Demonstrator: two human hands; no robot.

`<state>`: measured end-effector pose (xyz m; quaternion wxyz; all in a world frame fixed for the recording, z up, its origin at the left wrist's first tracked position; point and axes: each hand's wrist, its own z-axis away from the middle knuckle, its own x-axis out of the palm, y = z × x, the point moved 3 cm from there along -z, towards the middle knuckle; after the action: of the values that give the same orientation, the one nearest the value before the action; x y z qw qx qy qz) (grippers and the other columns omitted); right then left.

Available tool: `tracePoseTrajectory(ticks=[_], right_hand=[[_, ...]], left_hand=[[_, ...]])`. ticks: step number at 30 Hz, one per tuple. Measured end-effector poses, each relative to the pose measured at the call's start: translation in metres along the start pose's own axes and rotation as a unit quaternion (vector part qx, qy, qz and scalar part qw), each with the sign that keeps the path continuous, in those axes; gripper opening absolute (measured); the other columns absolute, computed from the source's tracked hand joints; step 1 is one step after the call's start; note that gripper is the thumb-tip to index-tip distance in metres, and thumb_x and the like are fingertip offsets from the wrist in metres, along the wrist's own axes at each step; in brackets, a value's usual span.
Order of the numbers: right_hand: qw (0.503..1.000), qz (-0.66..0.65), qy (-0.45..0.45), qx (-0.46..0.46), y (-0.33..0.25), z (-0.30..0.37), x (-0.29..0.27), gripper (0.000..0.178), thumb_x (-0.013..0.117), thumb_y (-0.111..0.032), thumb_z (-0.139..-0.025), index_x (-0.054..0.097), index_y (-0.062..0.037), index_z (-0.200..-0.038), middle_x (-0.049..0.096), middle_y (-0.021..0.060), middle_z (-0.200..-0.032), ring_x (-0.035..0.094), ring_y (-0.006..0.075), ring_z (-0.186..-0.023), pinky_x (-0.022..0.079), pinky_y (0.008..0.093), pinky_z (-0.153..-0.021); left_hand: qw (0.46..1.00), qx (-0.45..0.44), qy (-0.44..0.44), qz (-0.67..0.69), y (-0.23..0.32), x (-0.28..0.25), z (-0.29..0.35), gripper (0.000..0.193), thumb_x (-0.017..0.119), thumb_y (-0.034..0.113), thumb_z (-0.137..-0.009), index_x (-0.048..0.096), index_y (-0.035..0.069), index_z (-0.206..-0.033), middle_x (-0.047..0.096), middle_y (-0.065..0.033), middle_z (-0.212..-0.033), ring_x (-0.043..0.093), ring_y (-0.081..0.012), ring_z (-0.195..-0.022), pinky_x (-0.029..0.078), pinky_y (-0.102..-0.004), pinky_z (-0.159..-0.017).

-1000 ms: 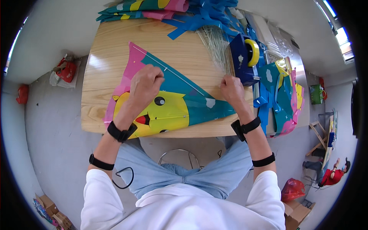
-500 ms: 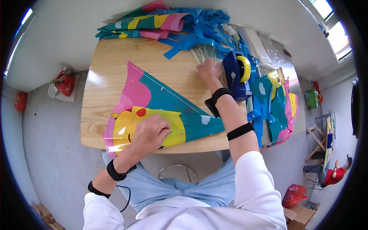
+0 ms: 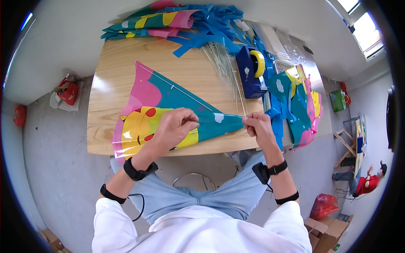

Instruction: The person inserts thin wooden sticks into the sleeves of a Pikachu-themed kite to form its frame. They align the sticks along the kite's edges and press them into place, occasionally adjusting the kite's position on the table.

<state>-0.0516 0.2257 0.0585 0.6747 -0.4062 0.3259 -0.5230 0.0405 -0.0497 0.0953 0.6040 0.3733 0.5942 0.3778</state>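
Note:
A folded, kite-shaped plastic sheet (image 3: 145, 90) in teal, pink and yellow lies before me, with a cartoon figure printed on it. A thin white rod (image 3: 185, 95) runs along its far slanted edge. My left hand (image 3: 177, 128) is over the yellow part, fingertips pinched together; what they hold, if anything, is too small to make out. At the sheet's pointed right end, my right hand (image 3: 259, 128) pinches the end of a thin white stick (image 3: 244, 101) that slants down from a loose bundle of sticks (image 3: 219, 61).
A blue tape dispenser (image 3: 249, 74) with a yellow roll stands right of the sticks. Rolled printed sheets (image 3: 147, 23) and tangled blue ribbons (image 3: 215, 27) lie at the back. More printed sheets (image 3: 301, 114) hang over the table's right side. Far right, a person (image 3: 367, 183) in red sits.
My right hand has come back from the stick bundle to the sheet's pointed end, drawing a thin stick with it. My left hand has shifted right and away from me over the sheet.

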Motion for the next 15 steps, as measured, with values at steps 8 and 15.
tracePoseTrajectory(ticks=[8, 15], right_hand=[[0.998, -0.038, -0.052, -0.016, 0.017, 0.117, -0.027, 0.011, 0.068, -0.008, -0.082, 0.066, 0.0011, -0.077, 0.06, 0.0053, -0.062, 0.044, 0.0056, -0.042, 0.029, 0.0197, -0.039], [0.985, -0.045, -0.164, 0.04, 0.02, 0.14, -0.005, 0.011, 0.067, -0.008, -0.083, 0.066, 0.0023, -0.079, 0.059, 0.005, -0.062, 0.044, 0.0056, -0.044, 0.029, 0.0194, -0.04]], left_hand=[[0.946, -0.145, -0.044, 0.286, 0.01, 0.046, -0.022, 0.024, 0.064, 0.014, -0.091, 0.063, -0.001, -0.11, 0.069, -0.0071, -0.095, 0.066, -0.013, -0.079, 0.053, -0.0249, -0.073], [0.891, -0.068, -0.02, 0.449, 0.027, 0.036, -0.017, 0.023, 0.059, 0.012, -0.095, 0.06, 0.002, -0.115, 0.068, -0.0108, -0.097, 0.068, -0.015, -0.082, 0.056, -0.0274, -0.077]])
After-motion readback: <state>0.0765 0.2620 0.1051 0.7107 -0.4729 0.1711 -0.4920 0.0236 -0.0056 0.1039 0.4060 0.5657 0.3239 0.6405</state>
